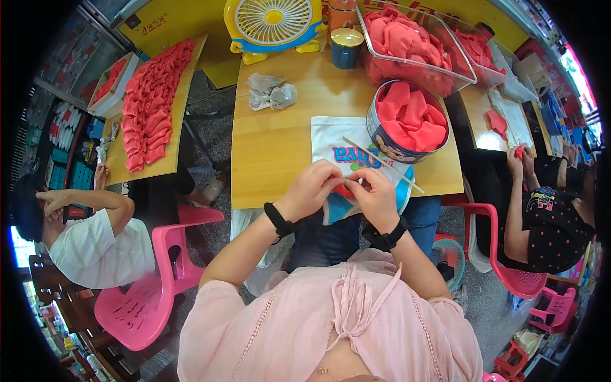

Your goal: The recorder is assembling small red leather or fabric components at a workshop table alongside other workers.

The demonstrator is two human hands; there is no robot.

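My left hand (310, 192) and my right hand (377, 198) meet at the near edge of the table, fingertips pinched together. Between them is a small red fabric piece (344, 190), mostly covered by my fingers. Beneath lies a white cloth (323, 130) with a coloured print, its blue end hanging over the table edge. A thin wooden stick (396, 172) rests slantwise across it, just beyond my right hand. Past the stick stands a round tin (380, 132) filled with puffy red fabric pieces (410, 114).
Knotted clear plastic bags (272, 93) lie at the far left of the wooden table (267, 159). Along the back stand a yellow fan (273, 19), a blue lidded mug (345, 54) and a clear bin (414, 72) of red pieces. People sit at tables on both sides.
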